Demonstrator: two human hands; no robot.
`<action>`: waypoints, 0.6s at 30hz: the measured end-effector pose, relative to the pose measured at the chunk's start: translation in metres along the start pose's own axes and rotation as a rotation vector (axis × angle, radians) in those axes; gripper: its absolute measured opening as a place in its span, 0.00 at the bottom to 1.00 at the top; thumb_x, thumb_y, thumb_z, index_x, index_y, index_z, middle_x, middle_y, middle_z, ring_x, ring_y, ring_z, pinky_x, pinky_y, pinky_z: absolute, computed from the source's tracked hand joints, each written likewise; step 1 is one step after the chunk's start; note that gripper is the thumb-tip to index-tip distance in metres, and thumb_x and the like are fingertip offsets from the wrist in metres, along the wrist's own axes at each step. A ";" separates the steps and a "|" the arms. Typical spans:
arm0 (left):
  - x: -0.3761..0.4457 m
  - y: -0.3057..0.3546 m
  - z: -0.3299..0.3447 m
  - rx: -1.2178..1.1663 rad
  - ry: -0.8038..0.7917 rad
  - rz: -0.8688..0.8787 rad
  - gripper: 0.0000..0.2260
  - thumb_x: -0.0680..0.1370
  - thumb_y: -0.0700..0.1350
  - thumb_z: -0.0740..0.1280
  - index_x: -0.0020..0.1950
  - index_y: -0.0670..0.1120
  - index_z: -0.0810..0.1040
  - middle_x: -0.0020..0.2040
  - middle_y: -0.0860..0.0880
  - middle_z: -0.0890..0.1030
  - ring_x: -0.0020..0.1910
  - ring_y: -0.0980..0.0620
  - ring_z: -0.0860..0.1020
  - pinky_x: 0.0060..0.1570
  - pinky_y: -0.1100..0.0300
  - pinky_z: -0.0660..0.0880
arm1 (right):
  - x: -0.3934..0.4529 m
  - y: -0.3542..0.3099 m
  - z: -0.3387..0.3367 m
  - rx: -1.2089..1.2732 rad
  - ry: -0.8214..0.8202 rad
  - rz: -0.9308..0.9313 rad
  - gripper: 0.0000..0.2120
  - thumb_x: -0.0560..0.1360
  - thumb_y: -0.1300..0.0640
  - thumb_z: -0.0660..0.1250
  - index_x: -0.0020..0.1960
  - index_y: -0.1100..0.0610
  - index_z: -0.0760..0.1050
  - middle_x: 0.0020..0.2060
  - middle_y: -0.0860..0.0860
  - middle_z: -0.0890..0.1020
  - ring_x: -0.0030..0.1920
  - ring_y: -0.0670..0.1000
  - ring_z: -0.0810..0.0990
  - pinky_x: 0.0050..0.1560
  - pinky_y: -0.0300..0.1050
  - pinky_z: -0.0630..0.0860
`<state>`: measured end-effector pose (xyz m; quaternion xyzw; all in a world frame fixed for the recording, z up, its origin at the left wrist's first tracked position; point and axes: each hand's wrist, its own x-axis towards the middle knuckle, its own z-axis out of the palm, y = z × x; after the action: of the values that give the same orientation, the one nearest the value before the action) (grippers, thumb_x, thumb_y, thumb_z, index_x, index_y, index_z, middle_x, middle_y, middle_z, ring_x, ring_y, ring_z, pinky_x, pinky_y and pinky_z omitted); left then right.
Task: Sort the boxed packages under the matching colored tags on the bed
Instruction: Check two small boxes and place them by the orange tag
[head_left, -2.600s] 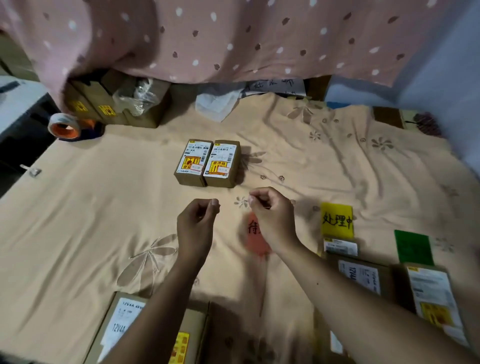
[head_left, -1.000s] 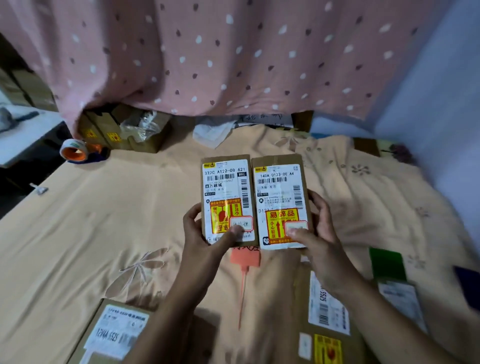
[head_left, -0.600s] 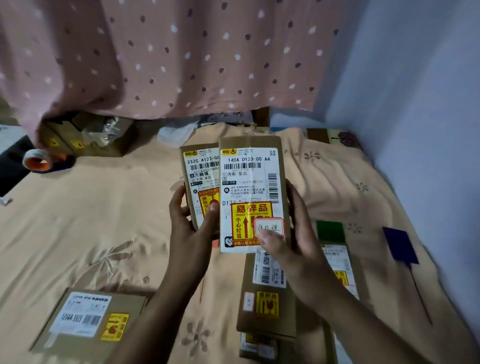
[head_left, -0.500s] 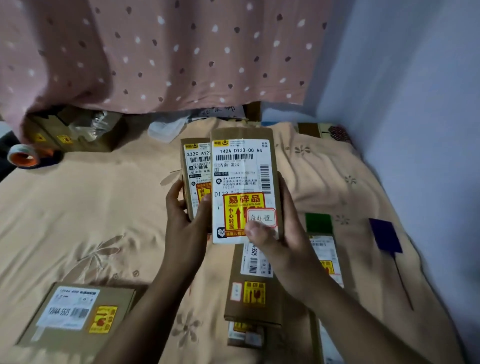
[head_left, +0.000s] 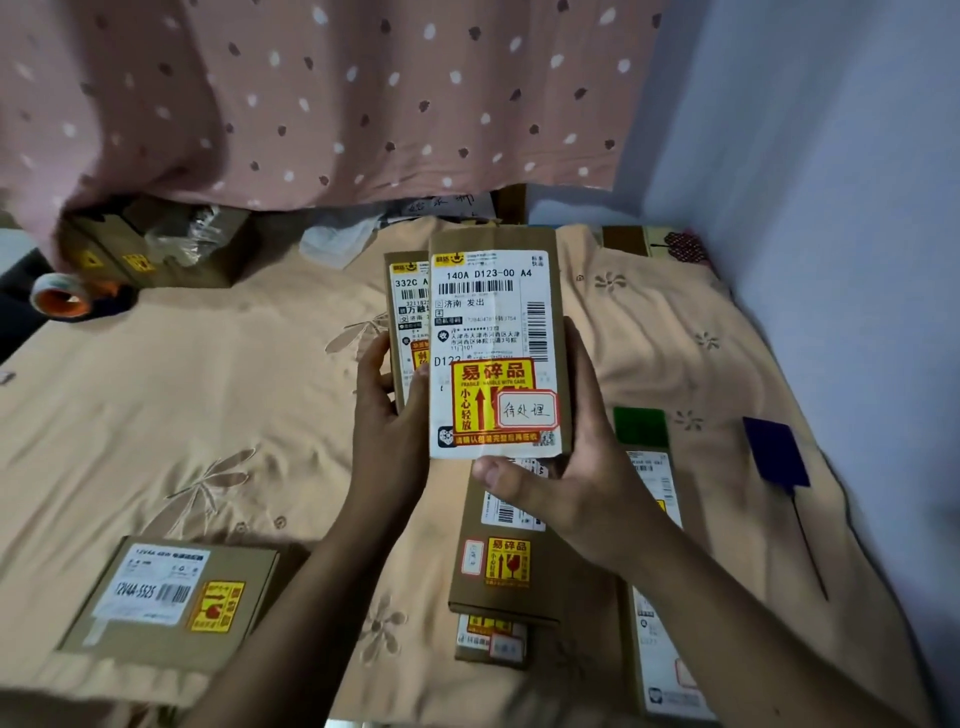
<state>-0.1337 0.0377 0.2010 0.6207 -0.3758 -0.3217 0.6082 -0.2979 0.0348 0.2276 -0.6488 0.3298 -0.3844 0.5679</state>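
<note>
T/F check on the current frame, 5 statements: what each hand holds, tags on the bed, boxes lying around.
1. The right hand holds the box labelled 140A D123-00 A4. True.
2. The left hand is empty. False: it grips a second box, labelled 332C, partly hidden behind the first.
3. A green tag and a dark blue tag lie on the bed to the right of the hands. True.
4. The held 140A box carries no fragile sticker. False: a yellow and red fragile sticker sits on its lower half.
5. A box marked 12V4A-5525 lies flat on the bed at lower left. True.
</note>
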 end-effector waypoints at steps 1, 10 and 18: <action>0.000 0.000 -0.001 0.000 0.002 0.005 0.17 0.82 0.46 0.62 0.71 0.52 0.66 0.53 0.62 0.80 0.56 0.54 0.80 0.38 0.70 0.77 | 0.000 0.000 0.001 -0.005 -0.002 -0.005 0.49 0.68 0.62 0.74 0.77 0.47 0.46 0.66 0.44 0.75 0.62 0.42 0.77 0.62 0.37 0.74; 0.004 -0.001 -0.003 -0.006 0.017 0.041 0.21 0.82 0.45 0.63 0.75 0.50 0.64 0.55 0.62 0.79 0.59 0.52 0.79 0.38 0.71 0.76 | 0.002 -0.002 0.006 -0.021 0.013 -0.013 0.49 0.68 0.64 0.74 0.77 0.50 0.46 0.66 0.43 0.74 0.62 0.39 0.76 0.61 0.34 0.72; 0.015 -0.016 -0.015 -0.048 0.026 0.014 0.22 0.81 0.46 0.63 0.75 0.51 0.63 0.59 0.59 0.79 0.61 0.51 0.78 0.42 0.68 0.78 | 0.012 0.004 0.019 0.067 -0.006 0.027 0.45 0.70 0.62 0.71 0.77 0.47 0.47 0.64 0.40 0.77 0.62 0.40 0.77 0.59 0.34 0.74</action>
<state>-0.1119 0.0318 0.1872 0.6075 -0.3645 -0.3180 0.6301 -0.2751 0.0328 0.2244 -0.6261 0.3237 -0.3853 0.5955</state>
